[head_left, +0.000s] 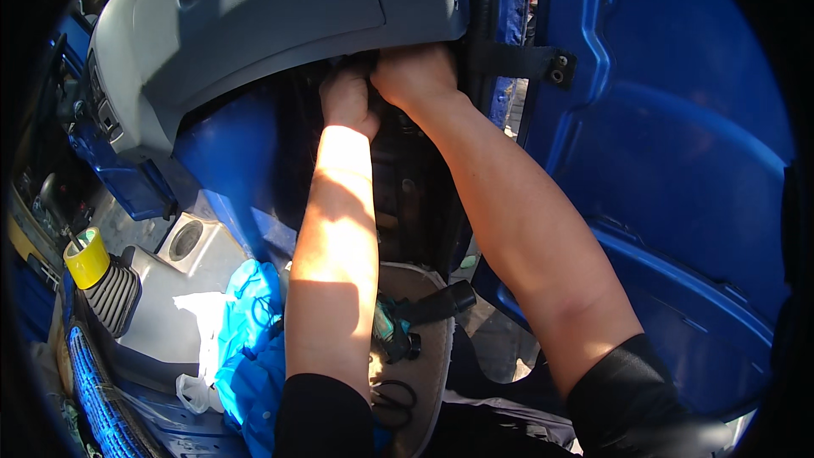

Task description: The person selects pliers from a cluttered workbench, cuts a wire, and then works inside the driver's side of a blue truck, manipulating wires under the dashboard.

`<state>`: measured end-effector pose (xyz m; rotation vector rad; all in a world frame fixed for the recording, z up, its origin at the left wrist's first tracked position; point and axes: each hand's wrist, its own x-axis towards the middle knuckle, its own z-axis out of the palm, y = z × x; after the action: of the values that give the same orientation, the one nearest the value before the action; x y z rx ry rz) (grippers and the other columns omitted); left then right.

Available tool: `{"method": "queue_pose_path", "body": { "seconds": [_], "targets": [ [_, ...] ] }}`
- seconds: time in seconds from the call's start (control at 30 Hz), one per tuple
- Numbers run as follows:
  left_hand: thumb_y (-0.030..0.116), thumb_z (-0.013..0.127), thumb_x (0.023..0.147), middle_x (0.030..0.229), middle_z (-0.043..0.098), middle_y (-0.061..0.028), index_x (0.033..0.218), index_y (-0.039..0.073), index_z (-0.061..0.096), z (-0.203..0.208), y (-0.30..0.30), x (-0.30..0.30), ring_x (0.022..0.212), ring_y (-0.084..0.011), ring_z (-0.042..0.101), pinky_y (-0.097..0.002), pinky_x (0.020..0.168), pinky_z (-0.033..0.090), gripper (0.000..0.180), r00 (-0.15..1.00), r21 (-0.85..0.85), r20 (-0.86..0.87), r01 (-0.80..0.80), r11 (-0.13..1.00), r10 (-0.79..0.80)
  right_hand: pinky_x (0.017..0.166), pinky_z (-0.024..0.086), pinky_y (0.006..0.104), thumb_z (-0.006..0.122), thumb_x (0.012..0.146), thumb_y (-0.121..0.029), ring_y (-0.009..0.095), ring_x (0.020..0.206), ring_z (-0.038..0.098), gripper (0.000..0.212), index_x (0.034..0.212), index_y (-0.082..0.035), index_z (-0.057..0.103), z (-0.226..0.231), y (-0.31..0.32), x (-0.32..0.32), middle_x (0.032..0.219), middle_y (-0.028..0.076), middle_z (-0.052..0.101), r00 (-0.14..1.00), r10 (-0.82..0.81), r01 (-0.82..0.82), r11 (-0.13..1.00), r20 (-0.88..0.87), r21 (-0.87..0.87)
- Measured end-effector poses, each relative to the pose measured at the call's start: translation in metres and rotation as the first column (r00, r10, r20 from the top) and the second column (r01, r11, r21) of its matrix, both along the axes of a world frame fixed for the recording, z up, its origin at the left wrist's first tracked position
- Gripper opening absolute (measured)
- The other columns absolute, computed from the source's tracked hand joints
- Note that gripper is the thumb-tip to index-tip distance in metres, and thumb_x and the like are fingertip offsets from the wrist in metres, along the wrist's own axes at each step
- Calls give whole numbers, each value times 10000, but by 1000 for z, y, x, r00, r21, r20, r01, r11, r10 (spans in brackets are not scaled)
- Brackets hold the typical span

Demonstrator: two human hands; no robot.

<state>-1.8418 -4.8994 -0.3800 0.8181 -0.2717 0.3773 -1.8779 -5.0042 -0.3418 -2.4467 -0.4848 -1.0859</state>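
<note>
Both my arms reach up under the lower edge of a grey dashboard (280,13) in a blue vehicle. My left hand (348,100) is in the dark space beneath it, with its fingers lost in shadow. Close beside it on the right, my right hand (414,75) is bent in under the dashboard rim, and its fingertips are hidden too. What either hand touches or holds cannot be made out. Dark parts (405,195) of the opening show below the hands.
On the right stands an open blue door (678,161) with a black check strap (517,61). Below my arms, a pale bin (437,373) holds a teal-and-black power tool (392,331). Bright blue fabric (250,322) lies left, near a gear lever boot (110,297) with a yellow tape roll (87,259).
</note>
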Motion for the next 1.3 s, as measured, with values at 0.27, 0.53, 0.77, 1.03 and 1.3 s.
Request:
{"method": "queue_pose_path", "body": {
  "seconds": [0.27,0.53,0.77,1.03,1.3],
  "targets": [
    [140,642,829,890,659,-88,988,31,631,3,5,-7,829,-219,627,-396,696,526,194,989,136,-145,-8,991,28,922,502,411,542,875,-216,300,1120,618,326,1147,-84,663,18,-1,-4,1214,153,635,997,-67,60,980,-32,-190],
    [52,643,812,924,646,-88,984,7,631,1,-3,-6,843,-208,621,-373,743,528,179,995,115,-77,-55,992,64,883,524,416,562,849,-199,312,1065,644,328,1131,-66,666,13,2,-5,1147,163,663,993,-79,73,995,-83,-72],
    [67,725,663,946,654,-91,915,-70,676,-3,-7,-6,869,-168,565,-329,786,470,292,975,215,25,-223,951,223,800,547,433,614,791,-181,390,921,660,320,1076,-45,666,-17,2,4,1016,203,681,996,40,-59,970,83,235],
    [37,671,709,869,654,-94,864,-78,652,3,-10,-8,823,-169,562,-332,747,460,194,950,315,81,-311,897,301,795,526,404,606,801,-83,397,898,668,247,1023,23,632,-46,6,16,935,243,681,929,223,-364,693,295,622],
    [29,667,748,897,650,-100,939,-56,654,2,-9,-8,801,-172,575,-321,680,462,210,966,299,26,-252,921,256,828,490,335,600,827,-56,249,905,650,261,1064,49,633,-48,8,18,980,186,687,932,275,-352,528,236,773]
  ]
}}
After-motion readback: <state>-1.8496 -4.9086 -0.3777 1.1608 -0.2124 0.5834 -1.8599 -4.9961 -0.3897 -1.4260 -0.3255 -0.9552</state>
